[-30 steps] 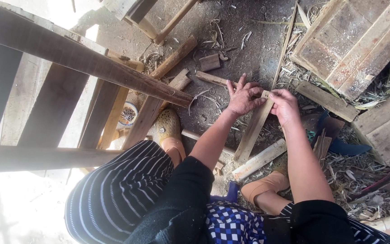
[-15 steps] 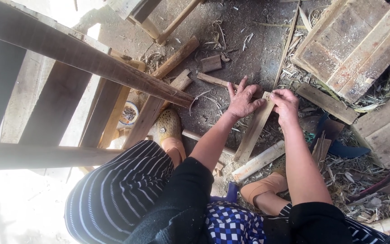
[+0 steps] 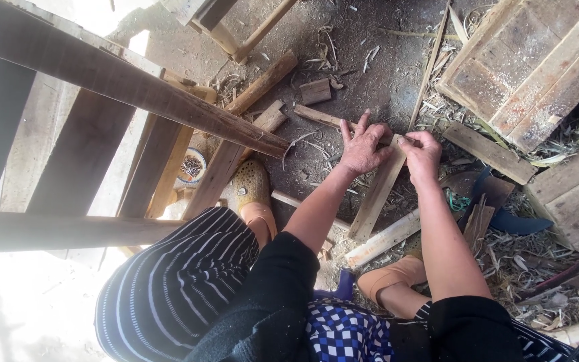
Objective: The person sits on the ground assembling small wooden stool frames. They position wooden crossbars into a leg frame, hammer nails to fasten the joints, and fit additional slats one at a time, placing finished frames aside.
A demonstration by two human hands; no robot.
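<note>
A: Against half a second back — what differs?

B: Little. The left hand (image 3: 363, 149) has closed in on the top end of the flat pale wooden slat (image 3: 378, 194); its fingers were fanned wider before. The right hand (image 3: 422, 155) stays at the same end.

A: Grip?

B: Right hand curled shut on the slat's upper end, thumb and fingers pinching it. Left hand pressed flat on the slat beside it, fingers loosely spread — bearing down, not wrapped round.

A: Where does the slat lie?

B: Slanted on the dirt floor (image 3: 370, 74), upper end under both hands, lower end toward the knees. A second, thicker pale wooden batten (image 3: 383, 238) lies just below it, near the tan shoe (image 3: 391, 276).

A: Counts?

B: Two hands, two shoes — the other a mottled yellow clog (image 3: 251, 184). Two weathered plank panels: one (image 3: 527, 64) at upper right, another (image 3: 577, 188) at the right edge. One small round tin (image 3: 191, 167), seemingly holding nails, under the dark timber frame (image 3: 122, 87).

A: Labels, signs?

B: None legible; the tin's rim is blue and white, nothing more to tell.
</note>
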